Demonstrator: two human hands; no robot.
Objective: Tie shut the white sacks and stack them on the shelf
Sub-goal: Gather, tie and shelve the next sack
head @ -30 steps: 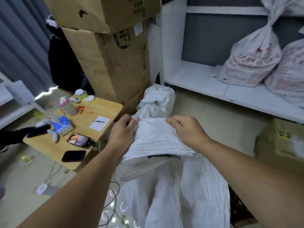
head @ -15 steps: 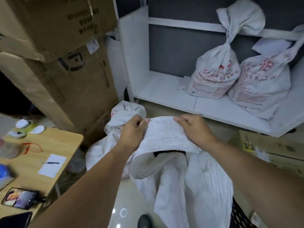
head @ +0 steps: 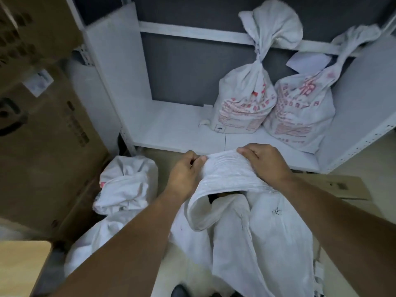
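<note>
White woven sack (head: 257,228), crumpled, mouth folded over and seemingly untied, held just in front of the shelf (head: 175,129). Left hand (head: 184,174) and right hand (head: 265,161) pinch its top fold. Two knotted sacks (head: 244,103) stand on the shelf; a slumped sack (head: 126,185) lies below its left end.

Dim, bluish light. White metal shelf (head: 171,129) against far wall, dark grey back panel (head: 182,67) behind it, perforated uprights at its corners. 2 big brown cardboard boxes (head: 47,136) stacked at left, close beside shelf side, white label on lower one. Pale floor (head: 375,168). Flattened cardboard (head: 334,185) on floor at right, near shelf foot. Corner of light wooden table (head: 21,269) at lower left.
</note>
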